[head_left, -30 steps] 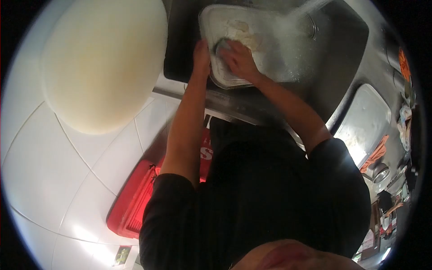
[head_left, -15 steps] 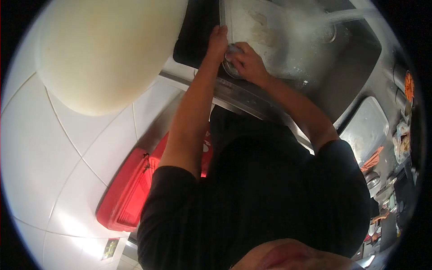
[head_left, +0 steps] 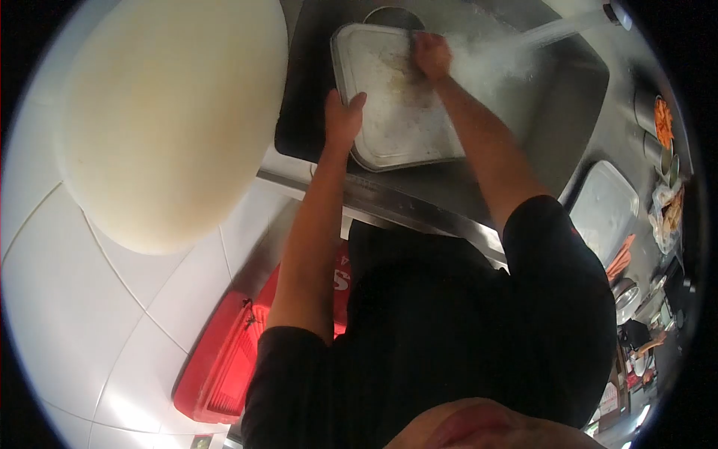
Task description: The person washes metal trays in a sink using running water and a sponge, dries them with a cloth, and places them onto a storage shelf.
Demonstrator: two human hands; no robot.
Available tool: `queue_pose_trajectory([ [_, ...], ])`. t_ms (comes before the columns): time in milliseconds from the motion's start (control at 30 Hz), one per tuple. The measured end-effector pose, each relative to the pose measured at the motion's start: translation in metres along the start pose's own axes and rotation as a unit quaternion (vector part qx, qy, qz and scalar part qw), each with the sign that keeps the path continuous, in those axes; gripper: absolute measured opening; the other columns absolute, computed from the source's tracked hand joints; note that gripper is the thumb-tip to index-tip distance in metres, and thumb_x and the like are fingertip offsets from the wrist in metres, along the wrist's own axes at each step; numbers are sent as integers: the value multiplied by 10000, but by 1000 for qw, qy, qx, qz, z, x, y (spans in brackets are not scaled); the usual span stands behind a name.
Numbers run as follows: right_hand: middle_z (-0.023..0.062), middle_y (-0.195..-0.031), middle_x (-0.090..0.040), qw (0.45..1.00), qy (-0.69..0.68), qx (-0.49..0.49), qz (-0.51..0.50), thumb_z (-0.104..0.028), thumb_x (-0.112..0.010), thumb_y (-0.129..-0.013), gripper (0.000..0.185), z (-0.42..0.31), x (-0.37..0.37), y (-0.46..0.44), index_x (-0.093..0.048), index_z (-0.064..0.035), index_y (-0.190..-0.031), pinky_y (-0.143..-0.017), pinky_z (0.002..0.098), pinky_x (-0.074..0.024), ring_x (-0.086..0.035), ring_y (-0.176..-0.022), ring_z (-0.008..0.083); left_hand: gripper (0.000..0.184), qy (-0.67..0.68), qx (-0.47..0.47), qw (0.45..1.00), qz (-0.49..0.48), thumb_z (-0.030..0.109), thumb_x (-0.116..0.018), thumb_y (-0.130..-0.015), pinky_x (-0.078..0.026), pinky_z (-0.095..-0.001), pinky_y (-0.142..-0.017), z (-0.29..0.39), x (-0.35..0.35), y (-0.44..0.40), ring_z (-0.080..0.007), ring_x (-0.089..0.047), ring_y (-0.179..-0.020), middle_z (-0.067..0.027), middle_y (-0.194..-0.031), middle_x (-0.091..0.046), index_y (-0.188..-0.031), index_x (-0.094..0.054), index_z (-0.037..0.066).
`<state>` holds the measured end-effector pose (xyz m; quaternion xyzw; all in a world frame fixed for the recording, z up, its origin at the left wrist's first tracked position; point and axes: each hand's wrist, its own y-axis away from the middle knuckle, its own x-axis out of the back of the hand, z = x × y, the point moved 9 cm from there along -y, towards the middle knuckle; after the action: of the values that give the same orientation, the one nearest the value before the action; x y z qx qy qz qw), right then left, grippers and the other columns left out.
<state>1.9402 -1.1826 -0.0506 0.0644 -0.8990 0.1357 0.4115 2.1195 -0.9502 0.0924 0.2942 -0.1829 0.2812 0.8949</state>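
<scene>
A rectangular metal tray [head_left: 396, 135] with brownish residue lies tilted in a dark sink [head_left: 553, 142]. My left hand [head_left: 344, 118] grips the tray's left edge, thumb over the rim. My right hand [head_left: 434, 57] is closed at the far part of the tray, over the residue; a dark scrubber seems to be under its fingers, mostly hidden. A stream of water [head_left: 550, 33] runs in from the upper right and sprays beside my right hand. Behind the tray, a round drain or rim [head_left: 393, 16] shows in part.
A large pale rounded object [head_left: 172, 127] fills the upper left. A red container [head_left: 217, 359] stands low at the left. Right of the sink are another tray [head_left: 604, 209], orange cloths [head_left: 663, 123], a plastic bag and metal bowls [head_left: 627, 295]. A person's arm [head_left: 652, 343] shows far off.
My right hand has moved from the tray's near left corner to its far side. My left hand has its thumb spread over the rim now. The camera view has shifted.
</scene>
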Motion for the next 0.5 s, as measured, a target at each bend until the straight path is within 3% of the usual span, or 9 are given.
queue_pose_trajectory([
  [33,164,-977,-672,999,31,2,20,-333,-554,-870,268,30,-4,-5,-716,-149,-978,-791,469,-525,-635,-898,366,480,-10,-9,1000,-3,225,-682,-813,-457,-405,-887,0,-1,0,-346,-617,-1024,-264,-1107,-621,-1152,-540,-84],
  [67,127,-1003,-689,993,-65,-102,-19,-276,-526,-887,263,32,19,-5,-720,-116,-962,-835,432,-506,-631,-966,332,480,-20,-17,1000,-6,227,-675,-823,-457,-408,-895,2,-1,0,-345,-616,-1030,-264,-1118,-621,-1159,-541,-88],
  [133,134,-1012,-685,983,-10,-149,-112,-264,-540,-872,248,34,-13,-9,-723,-110,-937,-819,436,-508,-637,-953,326,463,-30,-35,999,10,222,-680,-818,-460,-409,-888,8,2,5,-344,-622,-1012,-257,-1093,-631,-1138,-552,-87],
  [200,138,-1028,-678,982,-173,-48,-57,-261,-567,-850,226,-49,-9,-7,-725,-131,-945,-815,430,-508,-637,-963,319,465,-18,-36,999,9,217,-689,-804,-460,-406,-881,11,-3,1,-349,-624,-1006,-254,-1077,-635,-1132,-554,-84],
  [267,129,-955,-683,983,-164,78,-25,-268,-591,-837,203,-138,-1,-2,-731,-163,-940,-800,429,-512,-636,-943,329,487,7,-12,1000,-8,211,-704,-781,-457,-398,-873,2,-5,2,-361,-619,-1011,-255,-1071,-633,-1141,-549,-77],
  [367,132,-896,-672,989,-121,85,-8,-273,-593,-842,174,-152,18,6,-726,-180,-905,-809,442,-503,-626,-923,345,472,2,25,1000,0,214,-697,-783,-459,-403,-874,5,-4,9,-382,-614,-1018,-268,-1067,-630,-1123,-556,-81],
  [433,137,-922,-662,999,-42,30,9,-301,-568,-866,218,-81,8,11,-715,-160,-942,-839,467,-484,-613,-934,362,449,-55,-17,998,5,217,-694,-786,-463,-402,-864,-4,-8,0,-382,-619,-1001,-266,-1052,-633,-1095,-564,-82],
  [500,189,-1081,-628,970,-16,-152,-186,-351,-486,-916,379,25,9,24,-627,-110,-1173,-946,464,-444,-576,-1050,386,438,-71,-33,997,-4,223,-693,-787,-468,-401,-856,-7,-12,1,-383,-623,-986,-265,-1040,-636,-1075,-569,-83],
])
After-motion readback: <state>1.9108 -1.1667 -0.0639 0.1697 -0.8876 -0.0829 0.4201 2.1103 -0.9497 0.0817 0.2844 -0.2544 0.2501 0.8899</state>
